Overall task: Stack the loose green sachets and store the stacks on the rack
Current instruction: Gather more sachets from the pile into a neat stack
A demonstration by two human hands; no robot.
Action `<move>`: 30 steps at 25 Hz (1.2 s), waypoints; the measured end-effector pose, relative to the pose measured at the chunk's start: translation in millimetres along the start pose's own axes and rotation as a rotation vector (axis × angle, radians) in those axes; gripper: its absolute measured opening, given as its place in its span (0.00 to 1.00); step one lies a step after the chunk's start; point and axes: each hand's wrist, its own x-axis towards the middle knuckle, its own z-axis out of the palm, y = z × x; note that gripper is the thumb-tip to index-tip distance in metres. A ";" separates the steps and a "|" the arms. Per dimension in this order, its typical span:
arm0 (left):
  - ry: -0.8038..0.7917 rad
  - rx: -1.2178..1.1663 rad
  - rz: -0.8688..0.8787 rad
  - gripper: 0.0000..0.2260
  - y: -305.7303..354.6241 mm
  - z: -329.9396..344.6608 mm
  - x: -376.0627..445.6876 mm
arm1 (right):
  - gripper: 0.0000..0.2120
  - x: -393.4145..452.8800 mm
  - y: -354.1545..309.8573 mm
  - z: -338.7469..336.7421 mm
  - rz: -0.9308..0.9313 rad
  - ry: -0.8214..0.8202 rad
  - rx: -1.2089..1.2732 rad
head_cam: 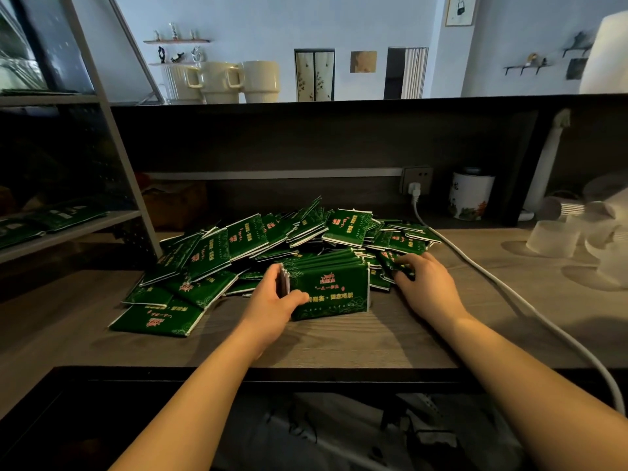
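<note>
A heap of loose green sachets [244, 246] covers the middle of the wooden counter. In front of it stands a stack of sachets [334, 287] on edge. My left hand [275, 300] grips the stack's left end, thumb on its front face. To the right, my right hand [424, 283] lies on the heap's right side, its fingers curled over a loose sachet [396, 261]. On the left, the grey metal rack [71, 229] has more green sachets [51, 220] lying on its shelf.
A white cable [509, 294] runs from a wall socket [416, 181] across the counter on the right. Translucent plastic cups [557, 239] and a white tin [470, 195] stand at the right. Mugs [221, 81] sit on the upper ledge.
</note>
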 end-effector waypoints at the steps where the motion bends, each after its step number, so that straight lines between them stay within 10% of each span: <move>1: 0.000 0.003 0.000 0.22 0.7 -0.1 -0.8 | 0.14 -1.8 -0.7 -0.4 -0.028 0.033 -0.018; 6: 0.009 -0.022 -0.005 0.33 2.8 -0.5 -4.1 | 0.06 -16.3 -13.8 -11.4 -0.153 0.265 0.045; 9: -0.011 -0.033 -0.029 0.30 4.9 -0.9 -5.5 | 0.07 -23.9 -23.6 -26.1 0.017 0.366 0.513; 12: -0.044 -0.050 -0.026 0.36 5.9 -0.7 -6.2 | 0.08 -26.2 -31.5 -26.6 0.280 0.266 1.167; 18: -0.017 -0.066 -0.027 0.29 6.2 -2.0 -6.3 | 0.10 -25.1 -19.4 -26.1 0.449 0.156 1.556; 24: -0.008 -0.064 -0.009 0.09 8.6 -1.9 -8.0 | 0.13 -36.4 -33.9 -17.9 0.232 -0.205 1.321; 30: -0.105 -0.062 -0.026 0.31 10.4 -1.4 -13.7 | 0.08 -42.4 -36.0 -5.7 -0.036 -0.181 0.673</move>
